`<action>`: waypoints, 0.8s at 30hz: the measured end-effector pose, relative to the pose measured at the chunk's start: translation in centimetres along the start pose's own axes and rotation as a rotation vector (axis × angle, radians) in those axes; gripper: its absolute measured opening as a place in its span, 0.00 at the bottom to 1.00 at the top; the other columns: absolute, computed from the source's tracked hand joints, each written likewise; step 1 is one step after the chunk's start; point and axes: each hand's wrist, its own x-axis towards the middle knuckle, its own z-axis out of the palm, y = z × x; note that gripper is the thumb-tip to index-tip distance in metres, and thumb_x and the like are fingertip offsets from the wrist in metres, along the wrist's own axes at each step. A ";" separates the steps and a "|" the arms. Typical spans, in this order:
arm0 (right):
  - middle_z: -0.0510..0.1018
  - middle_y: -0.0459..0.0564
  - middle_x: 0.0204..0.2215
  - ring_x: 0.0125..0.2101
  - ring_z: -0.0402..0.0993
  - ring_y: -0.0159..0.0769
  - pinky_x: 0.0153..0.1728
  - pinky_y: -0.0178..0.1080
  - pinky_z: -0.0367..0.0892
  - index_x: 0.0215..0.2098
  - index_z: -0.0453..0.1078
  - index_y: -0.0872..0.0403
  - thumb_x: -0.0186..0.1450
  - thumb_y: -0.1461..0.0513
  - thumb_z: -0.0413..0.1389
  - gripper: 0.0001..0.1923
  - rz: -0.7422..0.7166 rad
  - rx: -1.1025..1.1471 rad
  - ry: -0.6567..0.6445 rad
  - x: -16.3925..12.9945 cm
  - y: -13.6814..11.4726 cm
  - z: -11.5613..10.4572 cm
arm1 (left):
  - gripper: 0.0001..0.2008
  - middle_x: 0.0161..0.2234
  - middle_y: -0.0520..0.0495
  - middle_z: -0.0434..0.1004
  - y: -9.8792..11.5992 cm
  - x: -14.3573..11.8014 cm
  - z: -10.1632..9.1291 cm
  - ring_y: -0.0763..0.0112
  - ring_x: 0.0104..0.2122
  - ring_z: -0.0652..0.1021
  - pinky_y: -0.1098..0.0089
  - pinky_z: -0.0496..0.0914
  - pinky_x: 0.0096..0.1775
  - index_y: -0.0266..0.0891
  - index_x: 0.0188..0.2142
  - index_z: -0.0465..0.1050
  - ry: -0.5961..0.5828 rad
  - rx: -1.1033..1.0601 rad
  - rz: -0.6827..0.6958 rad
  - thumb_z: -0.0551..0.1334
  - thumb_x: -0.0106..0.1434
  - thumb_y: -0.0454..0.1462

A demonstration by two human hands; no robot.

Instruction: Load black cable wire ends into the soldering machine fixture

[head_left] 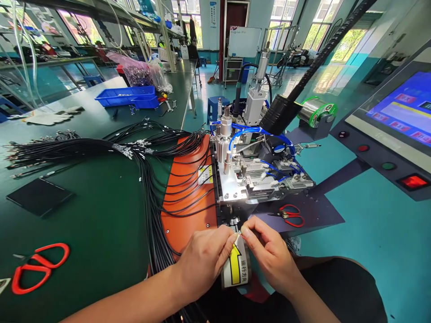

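My left hand (205, 260) and my right hand (269, 253) meet at the near end of a small metal machine (249, 175) with blue air tubes. Both pinch something thin and small between thumb and forefinger at the fingertips; it is too small to identify, probably a wire end. Just under the fingers sits a label with a yellow arrow (237, 269). A bundle of black cables (151, 197) runs from the left across an orange plate (188, 197) toward my left hand.
Red-handled scissors (35, 267) lie near left on the green table (94, 224); smaller red scissors (291, 215) lie right of the machine. A solder spool (318, 112), a control panel with screen (400, 121), blue trays (129, 96) and a black pad (38, 195) surround the area.
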 end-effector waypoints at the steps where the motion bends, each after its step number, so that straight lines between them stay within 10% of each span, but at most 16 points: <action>1: 0.65 0.42 0.29 0.30 0.61 0.31 0.32 0.33 0.59 0.33 0.63 0.52 0.74 0.52 0.47 0.16 -0.006 -0.014 0.000 0.0 0.0 0.0 | 0.15 0.25 0.52 0.70 0.0 0.0 0.0 0.72 0.25 0.72 0.71 0.64 0.28 0.38 0.34 0.67 -0.004 0.004 -0.006 0.48 0.75 0.38; 11: 0.65 0.42 0.29 0.31 0.62 0.31 0.34 0.33 0.59 0.34 0.63 0.52 0.74 0.53 0.46 0.15 -0.043 -0.076 0.050 1.0 0.6 -0.2 | 0.09 0.38 0.48 0.69 0.4 0.6 -2.0 0.68 0.34 0.73 0.69 0.68 0.36 0.42 0.49 0.69 -0.080 0.015 -0.076 0.53 0.72 0.35; 24: 0.67 0.43 0.30 0.32 0.64 0.33 0.36 0.33 0.60 0.33 0.63 0.51 0.73 0.54 0.46 0.14 -0.033 -0.146 0.108 2.8 2.7 0.1 | 0.11 0.34 0.48 0.66 -2.0 0.8 -0.7 0.69 0.31 0.71 0.70 0.67 0.33 0.38 0.44 0.73 0.028 0.101 0.008 0.53 0.71 0.31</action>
